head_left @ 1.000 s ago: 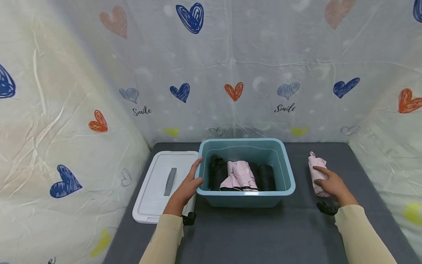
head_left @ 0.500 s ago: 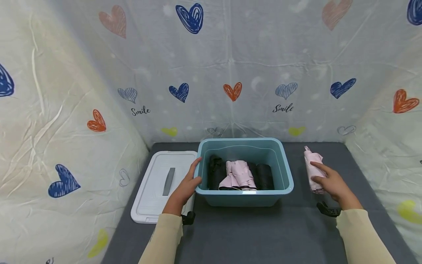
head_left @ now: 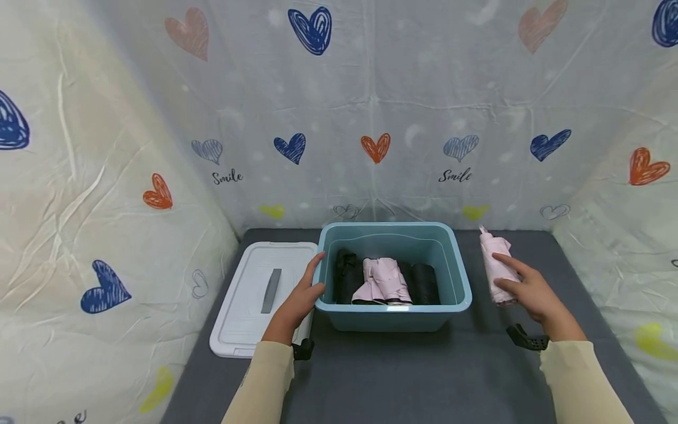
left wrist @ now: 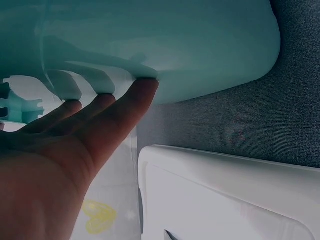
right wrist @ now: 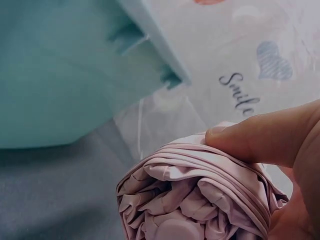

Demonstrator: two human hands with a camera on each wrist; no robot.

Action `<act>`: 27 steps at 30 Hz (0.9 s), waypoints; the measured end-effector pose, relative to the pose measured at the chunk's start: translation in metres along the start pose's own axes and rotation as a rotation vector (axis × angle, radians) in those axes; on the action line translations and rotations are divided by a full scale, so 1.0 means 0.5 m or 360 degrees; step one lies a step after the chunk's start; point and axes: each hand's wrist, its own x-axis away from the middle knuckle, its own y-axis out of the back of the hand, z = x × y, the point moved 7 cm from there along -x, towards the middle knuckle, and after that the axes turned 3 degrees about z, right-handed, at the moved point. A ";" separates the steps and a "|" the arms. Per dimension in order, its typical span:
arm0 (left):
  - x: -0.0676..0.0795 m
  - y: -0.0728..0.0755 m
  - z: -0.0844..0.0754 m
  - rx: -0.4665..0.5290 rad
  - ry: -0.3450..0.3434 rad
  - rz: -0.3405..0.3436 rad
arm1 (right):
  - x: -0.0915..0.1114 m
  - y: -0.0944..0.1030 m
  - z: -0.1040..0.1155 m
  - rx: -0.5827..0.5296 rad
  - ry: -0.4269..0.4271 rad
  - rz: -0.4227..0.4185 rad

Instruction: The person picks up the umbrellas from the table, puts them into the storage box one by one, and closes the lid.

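My right hand [head_left: 535,294] grips a rolled-up pink folding umbrella [head_left: 495,256] to the right of a teal plastic bin [head_left: 392,308]. In the right wrist view the thumb presses the side of the umbrella [right wrist: 215,165], whose gathered folds and round end cap face the camera. My left hand [head_left: 296,303] lies along the bin's left side. Its extended fingertips touch the bin's outer wall [left wrist: 200,55] in the left wrist view. Inside the bin sit another folded pink umbrella [head_left: 384,280], a black rolled bundle [head_left: 425,284] on its right and a black bundle [head_left: 346,280] on its left.
A white lid [head_left: 241,318] with a grey handle [head_left: 272,291] lies flat left of the bin, partly behind my left forearm. Dark grey cloth [head_left: 413,377] covers the table. Heart-printed curtains [head_left: 413,118] enclose the back and both sides.
My right hand has carried the pink umbrella a little left, toward the bin, and it appears slightly higher in the head view. The left hand stays against the bin.
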 end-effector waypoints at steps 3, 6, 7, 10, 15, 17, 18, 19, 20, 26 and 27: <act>-0.003 0.001 0.006 -0.0014 -0.0018 -0.0029 | 0.004 -0.001 0.013 -0.0007 0.0021 0.0001; -0.003 0.001 0.007 -0.0030 -0.0030 -0.0049 | 0.007 -0.001 0.023 -0.0013 0.0046 -0.0001; -0.003 0.001 0.008 -0.0031 -0.0037 -0.0049 | 0.008 -0.001 0.026 -0.0014 0.0052 0.0000; 0.002 -0.001 -0.002 -0.0030 -0.0023 -0.0025 | 0.012 -0.002 0.033 -0.0019 0.0072 0.0004; 0.032 -0.004 -0.046 -0.0033 0.0011 0.0023 | 0.021 -0.003 0.050 -0.0008 0.0119 0.0011; 0.037 -0.005 -0.053 -0.0029 0.0003 0.0032 | 0.026 -0.003 0.061 -0.0006 0.0142 0.0014; 0.037 -0.005 -0.053 -0.0028 0.0000 0.0037 | 0.028 -0.004 0.067 -0.0011 0.0155 0.0018; 0.037 -0.004 -0.053 -0.0025 -0.0002 0.0040 | 0.030 -0.004 0.072 -0.0011 0.0169 0.0020; 0.036 -0.004 -0.053 -0.0021 -0.0006 0.0043 | 0.032 -0.005 0.078 -0.0015 0.0183 0.0024; 0.034 -0.004 -0.050 -0.0002 -0.0011 0.0051 | 0.039 -0.009 0.108 -0.0016 0.0231 0.0042; 0.033 -0.004 -0.049 0.0003 -0.0013 0.0052 | 0.040 -0.010 0.112 -0.0012 0.0230 0.0044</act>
